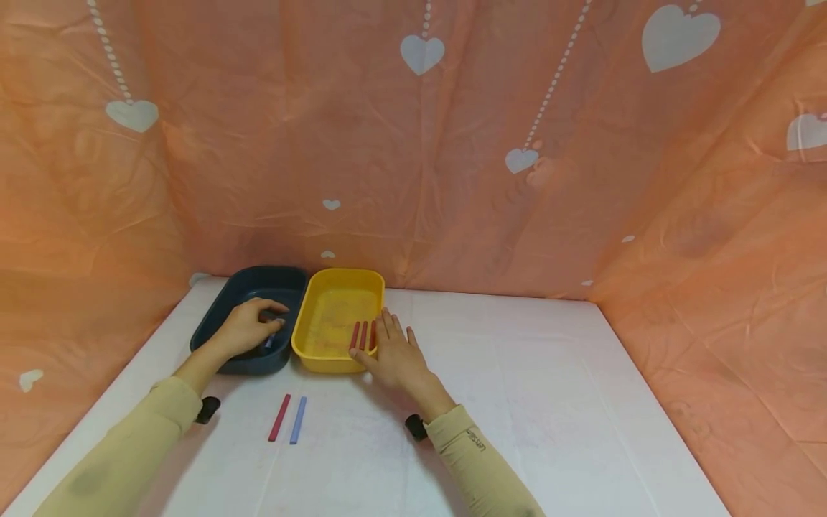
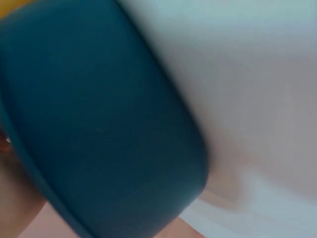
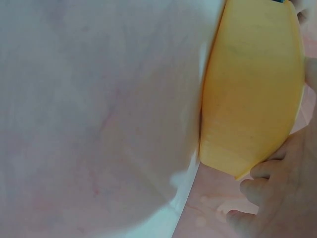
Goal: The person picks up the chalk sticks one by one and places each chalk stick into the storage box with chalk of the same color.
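Observation:
My left hand (image 1: pixel 247 329) reaches over the near part of the dark blue tray (image 1: pixel 240 287), its fingers loosely bent and its thumb and index fingertips apart. Just below the thumb is a blue stick (image 1: pixel 269 342), partly hidden by the hand. The right hand (image 1: pixel 395 353) lies over the near right corner of the yellow tray (image 1: pixel 314 305) with its fingers spread and nearly straight. Several red sticks lie side by side in that tray; the rightmost red stick (image 1: pixel 372 335) is right beside this hand. In the right wrist view, fingers (image 3: pixel 267 169) touch the yellow rim.
A red stick (image 1: pixel 279 418) and another blue stick (image 1: pixel 298 421) lie nearly parallel on the white table (image 1: pixel 536 402) in front of the trays. Both trays stand side by side near the orange curtain (image 1: pixel 310 143) at the back. More curtain encloses the left and right sides.

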`<state>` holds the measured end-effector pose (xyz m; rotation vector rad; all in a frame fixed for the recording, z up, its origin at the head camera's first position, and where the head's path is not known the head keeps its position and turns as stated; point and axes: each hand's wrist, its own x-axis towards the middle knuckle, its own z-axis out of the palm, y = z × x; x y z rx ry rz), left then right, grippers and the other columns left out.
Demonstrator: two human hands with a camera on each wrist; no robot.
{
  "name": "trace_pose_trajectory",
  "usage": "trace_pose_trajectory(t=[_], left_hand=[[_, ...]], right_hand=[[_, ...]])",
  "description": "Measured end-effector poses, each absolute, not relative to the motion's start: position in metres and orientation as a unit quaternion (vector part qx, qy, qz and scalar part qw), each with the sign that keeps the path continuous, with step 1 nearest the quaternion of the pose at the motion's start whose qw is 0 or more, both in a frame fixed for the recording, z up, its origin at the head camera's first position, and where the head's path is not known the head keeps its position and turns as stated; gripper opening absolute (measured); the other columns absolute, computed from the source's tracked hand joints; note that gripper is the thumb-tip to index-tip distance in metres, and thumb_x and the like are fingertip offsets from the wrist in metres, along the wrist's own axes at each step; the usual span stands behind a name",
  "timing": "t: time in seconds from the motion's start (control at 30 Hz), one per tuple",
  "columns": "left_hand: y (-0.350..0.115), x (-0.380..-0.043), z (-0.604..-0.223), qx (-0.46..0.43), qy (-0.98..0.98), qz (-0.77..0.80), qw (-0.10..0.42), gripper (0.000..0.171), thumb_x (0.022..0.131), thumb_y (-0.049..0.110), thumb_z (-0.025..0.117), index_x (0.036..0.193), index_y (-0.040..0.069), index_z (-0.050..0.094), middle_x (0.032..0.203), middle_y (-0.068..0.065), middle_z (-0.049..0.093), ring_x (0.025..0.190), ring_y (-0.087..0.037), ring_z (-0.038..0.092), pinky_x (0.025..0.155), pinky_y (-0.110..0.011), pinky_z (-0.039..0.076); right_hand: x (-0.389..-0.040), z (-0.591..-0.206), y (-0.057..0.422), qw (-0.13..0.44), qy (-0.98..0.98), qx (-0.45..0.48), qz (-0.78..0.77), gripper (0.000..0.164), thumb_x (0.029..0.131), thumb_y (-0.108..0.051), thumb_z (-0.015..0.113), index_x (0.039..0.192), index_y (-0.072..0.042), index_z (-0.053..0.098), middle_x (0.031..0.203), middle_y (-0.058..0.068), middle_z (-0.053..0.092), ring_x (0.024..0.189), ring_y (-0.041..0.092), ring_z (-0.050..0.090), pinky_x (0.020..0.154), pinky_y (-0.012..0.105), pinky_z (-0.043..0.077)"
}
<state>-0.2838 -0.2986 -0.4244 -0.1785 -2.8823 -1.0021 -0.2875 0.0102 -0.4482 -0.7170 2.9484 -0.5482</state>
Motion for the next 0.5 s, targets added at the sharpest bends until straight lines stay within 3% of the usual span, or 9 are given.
trace_pose_trajectory(t=[0.37,0.5], left_hand=[[-0.279,-0.256,-0.410,-0.074,-0.933,-0.345,0.064,0.031,0.101,0.015,0.066,0.129,0.003,0.068,0.126,-0.021,0.062,0.100,-0.030,0.061,0.078,-0.037,0.053],[-0.271,-0.246,-0.407,-0.092,-0.930,-0.343,0.091,0.029,0.098,0.013,0.070,0.126,0.003,0.070,0.119,-0.016,0.065,0.095,-0.025,0.061,0.076,-0.033,0.051]], right_hand=[[-0.287,-0.448,0.012,0.028,0.956,-0.235,-0.174,0.094,0.103,-0.067,0.043,0.165,-0.001,0.018,0.174,0.015,0.010,0.159,0.030,0.014,0.127,0.055,0.013],[-0.287,-0.449,0.012,0.029,0.956,-0.235,-0.175,0.094,0.103,-0.067,0.043,0.165,-0.001,0.018,0.174,0.015,0.010,0.160,0.030,0.014,0.127,0.054,0.012]])
